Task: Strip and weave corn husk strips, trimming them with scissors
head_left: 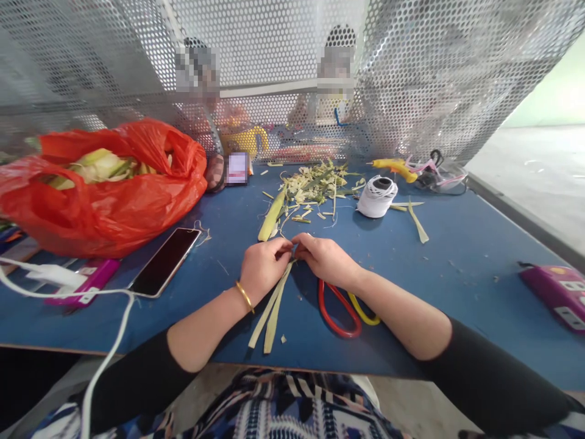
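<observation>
Left hand and right hand meet fingertip to fingertip, both pinched closed on the top end of some pale husk strips, though exactly which finger has what is hidden. Going across: red bag by the bench's left edge, phone next to it, then the strips, tails pointing at the near edge, red loop handle just right of them, and white spool toward the far edge. They look super light, thin and bendy, probably easy to split lengthwise, so I'd pinch them flat near the gathered end.
</observation>
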The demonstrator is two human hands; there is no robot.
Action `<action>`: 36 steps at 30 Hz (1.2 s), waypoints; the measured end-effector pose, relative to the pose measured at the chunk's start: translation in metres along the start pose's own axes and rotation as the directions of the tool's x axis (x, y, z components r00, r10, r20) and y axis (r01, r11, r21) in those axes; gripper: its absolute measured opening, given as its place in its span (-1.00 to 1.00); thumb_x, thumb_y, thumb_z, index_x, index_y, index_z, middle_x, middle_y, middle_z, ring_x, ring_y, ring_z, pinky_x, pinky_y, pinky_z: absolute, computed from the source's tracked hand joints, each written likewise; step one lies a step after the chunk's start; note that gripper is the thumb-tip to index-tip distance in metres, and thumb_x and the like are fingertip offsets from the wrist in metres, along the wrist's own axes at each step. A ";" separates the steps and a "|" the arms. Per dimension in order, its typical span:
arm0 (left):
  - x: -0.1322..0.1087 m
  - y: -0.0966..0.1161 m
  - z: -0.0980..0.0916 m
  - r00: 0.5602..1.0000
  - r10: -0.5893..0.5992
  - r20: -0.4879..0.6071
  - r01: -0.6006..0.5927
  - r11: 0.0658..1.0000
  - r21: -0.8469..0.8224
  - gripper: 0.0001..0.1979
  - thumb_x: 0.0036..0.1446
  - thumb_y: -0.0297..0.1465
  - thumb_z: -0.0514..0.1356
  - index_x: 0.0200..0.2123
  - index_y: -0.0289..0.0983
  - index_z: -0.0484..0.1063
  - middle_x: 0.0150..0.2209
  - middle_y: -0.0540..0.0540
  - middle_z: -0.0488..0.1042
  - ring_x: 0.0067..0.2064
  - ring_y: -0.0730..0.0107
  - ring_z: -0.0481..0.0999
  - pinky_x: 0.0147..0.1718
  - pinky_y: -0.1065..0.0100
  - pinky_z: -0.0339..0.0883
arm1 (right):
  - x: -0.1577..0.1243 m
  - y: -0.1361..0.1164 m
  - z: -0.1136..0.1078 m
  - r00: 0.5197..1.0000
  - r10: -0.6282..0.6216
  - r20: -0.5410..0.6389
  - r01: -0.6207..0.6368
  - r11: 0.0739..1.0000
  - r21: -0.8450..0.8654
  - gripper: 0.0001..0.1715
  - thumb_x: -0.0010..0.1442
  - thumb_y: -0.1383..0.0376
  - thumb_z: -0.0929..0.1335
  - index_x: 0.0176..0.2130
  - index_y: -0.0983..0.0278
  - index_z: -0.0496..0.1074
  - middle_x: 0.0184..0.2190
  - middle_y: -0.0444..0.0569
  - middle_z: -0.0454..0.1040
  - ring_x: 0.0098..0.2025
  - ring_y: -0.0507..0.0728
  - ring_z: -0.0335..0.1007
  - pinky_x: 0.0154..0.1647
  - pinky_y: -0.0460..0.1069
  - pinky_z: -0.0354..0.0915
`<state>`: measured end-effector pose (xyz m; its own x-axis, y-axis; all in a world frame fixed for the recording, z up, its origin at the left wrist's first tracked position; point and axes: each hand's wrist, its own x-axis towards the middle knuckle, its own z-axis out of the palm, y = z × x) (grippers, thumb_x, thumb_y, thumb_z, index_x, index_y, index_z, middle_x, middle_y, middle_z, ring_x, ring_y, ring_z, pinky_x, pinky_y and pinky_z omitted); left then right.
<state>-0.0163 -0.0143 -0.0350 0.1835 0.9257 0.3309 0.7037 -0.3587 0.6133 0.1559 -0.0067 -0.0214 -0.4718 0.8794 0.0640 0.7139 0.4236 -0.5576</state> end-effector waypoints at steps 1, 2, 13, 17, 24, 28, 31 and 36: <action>0.000 0.000 0.001 1.000 0.007 -0.007 -0.007 0.998 0.057 -0.79 0.09 -0.55 0.25 -0.31 -0.16 0.65 -0.33 -0.01 0.70 -0.29 0.29 0.68 -0.24 0.37 0.48 | 0.000 0.000 0.000 1.000 -0.012 0.001 0.012 1.000 -0.005 -0.67 0.33 0.48 0.25 0.04 0.26 0.40 -0.15 0.05 0.66 -0.10 0.17 0.60 -0.16 -0.03 0.32; 0.000 -0.001 0.002 1.000 0.008 -0.010 -0.006 0.994 0.105 -0.80 0.10 -0.54 0.25 -0.31 -0.15 0.65 -0.33 -0.02 0.70 -0.29 0.28 0.68 -0.25 0.36 0.47 | 0.000 0.000 -0.001 1.000 -0.021 0.003 0.021 1.000 -0.010 -0.67 0.33 0.48 0.26 0.04 0.26 0.40 -0.14 0.06 0.66 -0.10 0.17 0.60 -0.16 -0.03 0.33; 0.000 -0.004 0.002 1.000 0.006 -0.022 -0.005 0.999 0.044 -0.87 0.18 -0.48 0.24 -0.36 -0.18 0.58 -0.37 0.02 0.66 -0.33 0.37 0.61 -0.31 0.43 0.34 | 0.003 0.013 0.001 0.992 -0.065 -0.109 0.065 0.998 -0.001 -0.56 0.22 0.55 0.32 0.05 0.25 0.48 -0.05 0.04 0.63 -0.05 0.16 0.57 -0.07 -0.01 0.36; 0.000 -0.006 0.003 0.999 -0.007 -0.049 0.002 0.996 -0.095 -0.87 0.18 -0.44 0.24 -0.41 -0.18 0.54 -0.44 0.06 0.62 -0.39 0.42 0.57 -0.33 0.45 0.34 | 0.007 0.020 0.001 0.984 -0.117 -0.136 0.118 0.993 -0.002 -0.71 0.19 0.54 0.37 -0.19 0.25 0.60 -0.17 0.01 0.59 -0.18 0.10 0.53 -0.13 -0.05 0.33; -0.001 -0.003 0.002 0.996 -0.012 -0.085 -0.006 0.979 -0.204 -0.88 0.16 -0.40 0.23 -0.41 -0.17 0.56 -0.40 0.04 0.64 -0.37 0.40 0.57 -0.29 0.44 0.38 | 0.009 0.021 0.001 0.984 -0.101 -0.145 0.118 0.986 0.117 -0.71 0.17 0.56 0.38 -0.32 0.23 0.62 -0.31 -0.08 0.55 -0.24 0.06 0.47 -0.16 -0.08 0.31; -0.001 -0.001 0.000 0.997 0.067 -0.043 -0.074 0.976 -0.203 -0.88 0.16 -0.40 0.26 -0.42 -0.16 0.57 -0.41 0.04 0.64 -0.38 0.41 0.55 -0.28 0.44 0.39 | 0.010 0.020 0.000 0.989 -0.079 -0.128 0.098 0.984 0.151 -0.71 0.17 0.56 0.37 -0.33 0.24 0.63 -0.31 -0.07 0.55 -0.24 0.07 0.47 -0.17 -0.07 0.30; -0.001 -0.002 0.000 0.989 0.145 -0.034 -0.148 0.966 -0.209 -0.88 0.16 -0.41 0.27 -0.42 -0.16 0.59 -0.43 0.03 0.63 -0.38 0.42 0.54 -0.28 0.44 0.38 | 0.009 0.018 -0.001 0.992 -0.070 -0.104 0.086 0.985 0.151 -0.70 0.17 0.59 0.36 -0.33 0.28 0.63 -0.31 -0.05 0.55 -0.25 0.06 0.47 -0.18 -0.08 0.29; 0.002 -0.004 -0.001 0.988 0.153 0.036 -0.138 0.953 -0.269 -0.90 0.09 -0.42 0.31 -0.46 -0.16 0.60 -0.44 0.01 0.61 -0.36 0.40 0.55 -0.25 0.41 0.38 | 0.007 0.018 -0.001 0.989 -0.104 -0.100 0.114 0.988 0.100 -0.71 0.18 0.59 0.35 -0.35 0.29 0.61 -0.31 -0.03 0.53 -0.27 0.06 0.46 -0.19 -0.09 0.28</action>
<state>-0.0192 -0.0111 -0.0357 0.3131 0.8637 0.3949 0.4613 -0.5018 0.7317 0.1658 0.0072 -0.0296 -0.4896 0.8476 0.2045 0.6001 0.4977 -0.6262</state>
